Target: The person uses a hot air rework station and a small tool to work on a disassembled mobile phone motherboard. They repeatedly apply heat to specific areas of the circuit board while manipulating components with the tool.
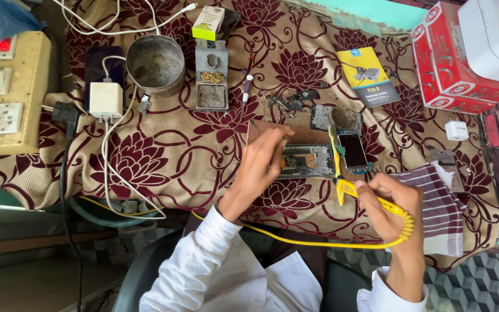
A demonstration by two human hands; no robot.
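Observation:
My left hand (pixel 263 160) rests on a brown board (pixel 304 136) and pinches thin tweezers against an opened phone body (pixel 313 160). My right hand (pixel 391 208) grips a yellow soldering iron (pixel 371 196) by its handle, the tip pointing up-left toward the phone body. The iron's yellow cord (pixel 319 242) loops under my forearms. A small phone with a dark screen (pixel 353 151) lies just right of the opened body.
A soldering iron stand with brass wool (pixel 211 81), a metal bowl (pixel 156 63), a white charger (pixel 105 99), a socket board (pixel 7 92), loose phone parts (pixel 290 101), a striped cloth (pixel 443 202), red boxes (pixel 451 58) and a yellow-blue packet (pixel 368 75) lie on the floral cloth.

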